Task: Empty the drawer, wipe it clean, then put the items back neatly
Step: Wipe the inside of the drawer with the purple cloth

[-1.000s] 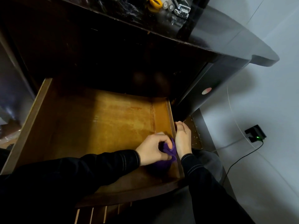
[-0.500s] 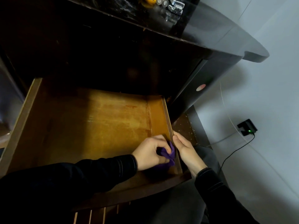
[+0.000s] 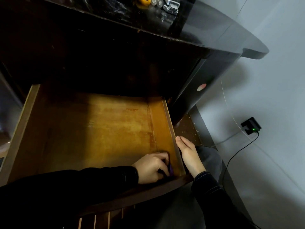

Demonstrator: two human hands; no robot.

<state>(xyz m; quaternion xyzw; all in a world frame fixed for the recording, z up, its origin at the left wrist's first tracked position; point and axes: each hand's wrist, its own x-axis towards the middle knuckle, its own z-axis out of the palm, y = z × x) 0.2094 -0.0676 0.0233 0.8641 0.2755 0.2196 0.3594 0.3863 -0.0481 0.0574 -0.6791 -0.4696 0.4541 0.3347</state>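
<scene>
The open brown wooden drawer [image 3: 102,129] shows only bare wood inside, so emptying looks done. The left hand [image 3: 151,168] grips a small purple cloth [image 3: 171,171] in its near right corner; wiping is underway, I judge. The right hand [image 3: 189,154], fingers straight, rests on the drawer's right wall outside. Putting things back neatly remains.

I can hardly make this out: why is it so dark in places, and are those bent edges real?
Head view: light falls only on the middle of the drawer; the cabinet above lies in deep shadow. Head view: the cloth in the left hand is nearly lost in shade. Head view: the wide lens probably bows the desktop edge.
</scene>
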